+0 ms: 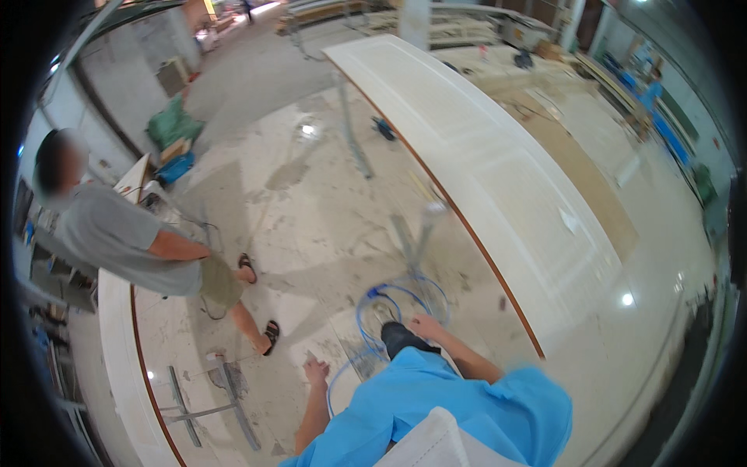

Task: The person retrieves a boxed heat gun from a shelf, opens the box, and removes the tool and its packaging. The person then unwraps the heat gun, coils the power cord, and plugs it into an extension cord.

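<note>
My left hand (pixel 316 370) hangs in front of me at the lower middle, its fingers loosely spread and holding nothing I can see. To its right, my right hand (pixel 425 326) is held near my dark trouser leg (pixel 401 338), fingers loosely apart and slightly blurred. Neither one touches a panel. A blue air hose (pixel 360 313) lies in loops on the floor around my leg. Right of my right hand stretches a long white panel (pixel 482 148) with a brown edge, raised on grey metal stands (pixel 410 237).
A person in a grey shirt (pixel 140 233) stands at the left beside another long white panel (pixel 117 342) on a grey metal stand (pixel 226 405). A green sack (pixel 173 123) lies by the wall. Stacked boards (pixel 467 31) fill the back. Another person in blue (pixel 650 93) is far right.
</note>
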`<state>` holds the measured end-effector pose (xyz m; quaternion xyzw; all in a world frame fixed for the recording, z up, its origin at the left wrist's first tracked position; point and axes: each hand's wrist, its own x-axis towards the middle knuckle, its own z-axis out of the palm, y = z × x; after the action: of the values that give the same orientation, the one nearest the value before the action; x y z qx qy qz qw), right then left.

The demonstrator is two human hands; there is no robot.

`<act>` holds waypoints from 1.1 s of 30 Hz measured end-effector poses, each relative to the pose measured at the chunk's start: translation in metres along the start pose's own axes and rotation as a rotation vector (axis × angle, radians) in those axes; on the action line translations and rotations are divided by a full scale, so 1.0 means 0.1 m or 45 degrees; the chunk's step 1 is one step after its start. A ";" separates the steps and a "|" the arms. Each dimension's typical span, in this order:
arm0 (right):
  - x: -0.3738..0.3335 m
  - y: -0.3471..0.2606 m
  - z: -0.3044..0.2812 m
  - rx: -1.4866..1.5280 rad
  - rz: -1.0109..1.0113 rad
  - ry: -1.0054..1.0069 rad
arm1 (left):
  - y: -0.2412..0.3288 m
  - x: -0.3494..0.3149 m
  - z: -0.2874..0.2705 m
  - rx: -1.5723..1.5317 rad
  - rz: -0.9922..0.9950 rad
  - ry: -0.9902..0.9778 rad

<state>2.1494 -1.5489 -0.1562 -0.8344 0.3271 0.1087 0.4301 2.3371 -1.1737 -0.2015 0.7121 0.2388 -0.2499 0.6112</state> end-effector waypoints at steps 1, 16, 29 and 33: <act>0.30 -0.09 -0.08 0.052 -0.058 0.038 | 0.09 0.03 0.09 0.007 -0.135 0.018; 3.53 -2.33 -0.70 0.397 -0.204 -0.195 | 0.94 0.81 -0.03 -0.067 -0.461 0.097; 5.07 -3.20 0.53 -0.067 -0.014 -0.322 | 2.50 3.37 -0.61 -0.187 -0.389 0.208; 5.73 -3.68 0.54 0.506 0.298 -0.036 | 3.63 4.31 -0.84 -0.281 -0.265 0.286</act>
<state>2.8267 -1.6121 -0.2159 -0.6880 0.4304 0.1030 0.5751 2.9044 -1.1255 -0.1975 0.6356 0.4039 -0.2029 0.6259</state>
